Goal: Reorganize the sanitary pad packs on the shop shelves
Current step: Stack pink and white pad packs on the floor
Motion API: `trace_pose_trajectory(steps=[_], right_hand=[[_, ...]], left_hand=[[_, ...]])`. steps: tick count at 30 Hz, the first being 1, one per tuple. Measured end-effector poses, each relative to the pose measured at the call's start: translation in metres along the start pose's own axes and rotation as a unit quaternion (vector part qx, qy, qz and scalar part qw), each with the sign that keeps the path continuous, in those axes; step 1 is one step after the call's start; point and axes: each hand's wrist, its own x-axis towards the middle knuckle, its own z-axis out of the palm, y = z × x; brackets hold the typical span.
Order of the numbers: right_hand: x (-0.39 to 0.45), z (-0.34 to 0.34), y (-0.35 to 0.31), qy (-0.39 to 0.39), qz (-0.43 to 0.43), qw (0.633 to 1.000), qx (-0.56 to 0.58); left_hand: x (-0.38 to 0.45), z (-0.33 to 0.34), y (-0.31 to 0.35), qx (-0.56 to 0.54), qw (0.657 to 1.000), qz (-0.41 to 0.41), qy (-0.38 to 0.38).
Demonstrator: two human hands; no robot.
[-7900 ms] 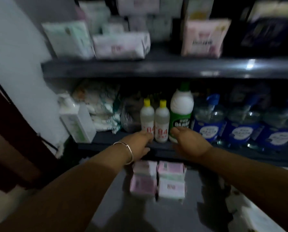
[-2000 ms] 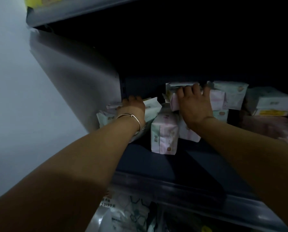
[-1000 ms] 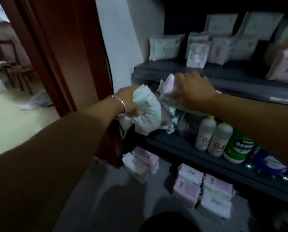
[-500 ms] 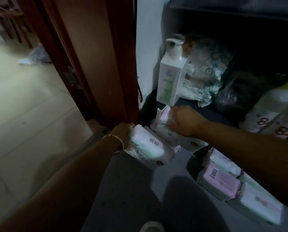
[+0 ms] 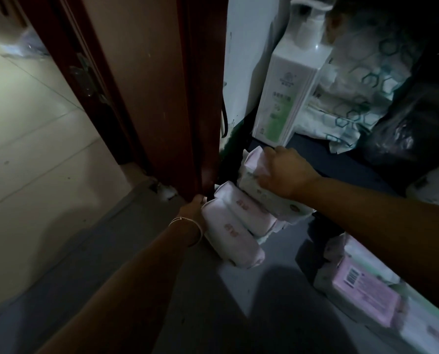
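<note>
Two pink sanitary pad packs (image 5: 230, 226) lie side by side on the grey floor at the foot of the door frame. My left hand (image 5: 194, 204), a bangle on its wrist, holds their far end; the packs hide its fingers. Just right of them my right hand (image 5: 285, 172) grips a pink-and-white pack (image 5: 251, 167) from above, held against a white pack (image 5: 287, 206) below it, in front of the lowest shelf's edge. More pink packs (image 5: 361, 284) are stacked on the floor at the lower right, partly hidden by my right arm.
A red-brown door frame (image 5: 162, 85) stands close on the left, with pale tiled floor beyond. On the dark low shelf (image 5: 341, 159) stand a white pump bottle (image 5: 287, 85), white packs with a hexagon print (image 5: 361, 80) and a black plastic bag (image 5: 412, 123).
Both hands have brought packs from the upper shelf down to the floor by the door frame. In the last half second the left hand's packs came to rest on the floor.
</note>
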Motion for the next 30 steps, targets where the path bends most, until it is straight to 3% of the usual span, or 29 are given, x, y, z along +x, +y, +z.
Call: trace_pose_trajectory(steps=[6, 13, 21, 30], right_hand=[[-0.005, 0.011, 0.005, -0.014, 0.005, 0.998, -0.065], [-0.023, 0.003, 0.014, -0.024, 0.002, 0.998, -0.065], [-0.07, -0.07, 0.026, 0.044, -0.03, 0.996, -0.074], [-0.177, -0.223, 0.074, 0.193, 0.011, 0.978, -0.078]], left_hand=[[0.004, -0.011, 0.004, 0.026, 0.998, -0.056, 0.009], [-0.012, -0.025, 0.029, 0.097, 0.994, -0.023, 0.038], [-0.06, -0.079, 0.123, 0.074, 0.981, 0.158, 0.087], [-0.154, -0.173, 0.279, 0.08, 0.928, 0.313, 0.187]])
